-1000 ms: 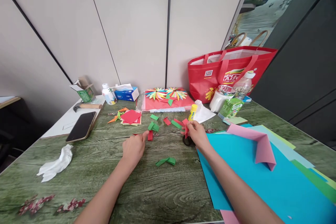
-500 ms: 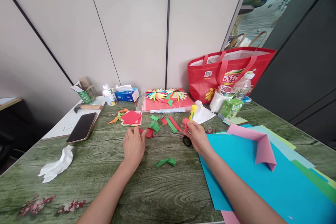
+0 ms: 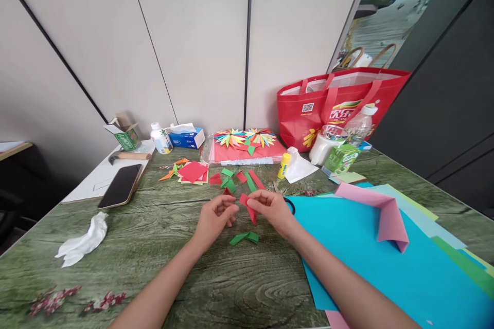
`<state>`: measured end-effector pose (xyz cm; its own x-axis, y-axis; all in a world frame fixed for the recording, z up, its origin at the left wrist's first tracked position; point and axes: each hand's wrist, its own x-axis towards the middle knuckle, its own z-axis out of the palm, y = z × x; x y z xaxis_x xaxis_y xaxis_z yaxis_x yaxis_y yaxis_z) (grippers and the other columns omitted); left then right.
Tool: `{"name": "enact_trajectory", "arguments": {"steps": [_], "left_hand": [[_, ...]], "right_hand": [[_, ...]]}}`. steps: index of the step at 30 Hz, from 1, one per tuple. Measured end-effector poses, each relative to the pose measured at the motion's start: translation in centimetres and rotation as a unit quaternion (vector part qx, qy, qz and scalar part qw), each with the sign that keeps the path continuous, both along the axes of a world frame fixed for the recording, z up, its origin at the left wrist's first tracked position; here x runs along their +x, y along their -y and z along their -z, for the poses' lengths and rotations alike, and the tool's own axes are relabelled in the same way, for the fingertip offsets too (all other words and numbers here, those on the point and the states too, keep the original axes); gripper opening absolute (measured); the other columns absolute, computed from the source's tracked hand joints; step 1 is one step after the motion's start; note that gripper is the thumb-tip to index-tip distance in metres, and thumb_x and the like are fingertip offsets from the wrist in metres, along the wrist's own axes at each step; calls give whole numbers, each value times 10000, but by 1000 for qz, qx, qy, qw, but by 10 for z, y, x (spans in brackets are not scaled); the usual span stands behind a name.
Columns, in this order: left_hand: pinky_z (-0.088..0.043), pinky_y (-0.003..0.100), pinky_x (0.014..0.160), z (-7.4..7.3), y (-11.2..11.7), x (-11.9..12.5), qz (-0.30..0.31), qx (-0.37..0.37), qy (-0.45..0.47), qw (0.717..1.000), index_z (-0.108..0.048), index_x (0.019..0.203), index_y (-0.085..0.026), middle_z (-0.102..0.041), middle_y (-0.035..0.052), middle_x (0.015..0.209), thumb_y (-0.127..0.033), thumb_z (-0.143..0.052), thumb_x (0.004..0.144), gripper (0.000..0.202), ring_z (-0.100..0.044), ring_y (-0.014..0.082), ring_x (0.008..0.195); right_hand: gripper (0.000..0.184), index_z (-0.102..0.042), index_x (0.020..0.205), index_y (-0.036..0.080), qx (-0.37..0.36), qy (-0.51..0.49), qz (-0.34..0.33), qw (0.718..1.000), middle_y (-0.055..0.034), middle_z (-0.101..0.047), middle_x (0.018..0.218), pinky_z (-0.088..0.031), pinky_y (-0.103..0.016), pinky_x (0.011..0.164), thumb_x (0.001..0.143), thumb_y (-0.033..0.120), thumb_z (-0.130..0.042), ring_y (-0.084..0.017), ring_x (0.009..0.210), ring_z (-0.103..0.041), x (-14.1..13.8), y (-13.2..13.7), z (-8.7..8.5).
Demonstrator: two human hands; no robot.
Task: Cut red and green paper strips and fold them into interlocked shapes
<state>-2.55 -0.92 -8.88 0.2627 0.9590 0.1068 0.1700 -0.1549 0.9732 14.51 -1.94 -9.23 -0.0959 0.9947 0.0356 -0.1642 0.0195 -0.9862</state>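
Red folded paper piece [image 3: 247,205], held just above the green wood-grain desk [image 3: 154,247] between both hands. Right hand [image 3: 273,211] has its fingers curled, with thumb and fingertips pinched shut on the piece's right end; left hand [image 3: 213,219] is loosely curled, fingertips closed on the left tip. Green folded piece [image 3: 244,237] lies on the desk just below the hands, red and green scraps [image 3: 241,180] lie behind them, and a blue sheet [image 3: 366,267] lies under the right forearm.

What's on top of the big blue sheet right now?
A folded pink paper sits on the blue sheet; the right forearm crosses its left edge. What lies under the pink fold is hidden.
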Motion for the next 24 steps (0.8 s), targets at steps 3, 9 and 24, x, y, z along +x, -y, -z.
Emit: {"name": "enact_trajectory", "arguments": {"steps": [3, 9, 24], "left_hand": [[-473, 228, 439, -5, 7, 6, 21, -36, 64, 997, -583, 823, -141, -620, 3, 621, -276, -643, 671, 211, -576, 128, 502], [-489, 232, 465, -10, 11, 8, 9, -54, 105, 993, -580, 821, -135, -620, -10, 555, -227, -628, 691, 166, -566, 111, 456], [-538, 268, 568, -7, 13, 10, -13, -54, 99, 994, -607, 764, -143, -656, 8, 613, -237, -645, 675, 135, -624, 144, 542]], "right_hand": [[213, -637, 740, 161, 33, 45, -8, 998, 10, -624, 623, -427, -226, 498, 650, 350, -671, -108, 533, -540, -9, 4, 3], [201, -636, 810, 171, 37, 35, -34, 998, -4, -648, 715, -465, -252, 573, 667, 312, -646, -125, 611, -583, -12, 9, -2], [140, -605, 675, 153, 6, 63, 18, 998, 13, -591, 570, -395, -221, 467, 649, 287, -638, -94, 476, -493, -12, 11, -4]]}}
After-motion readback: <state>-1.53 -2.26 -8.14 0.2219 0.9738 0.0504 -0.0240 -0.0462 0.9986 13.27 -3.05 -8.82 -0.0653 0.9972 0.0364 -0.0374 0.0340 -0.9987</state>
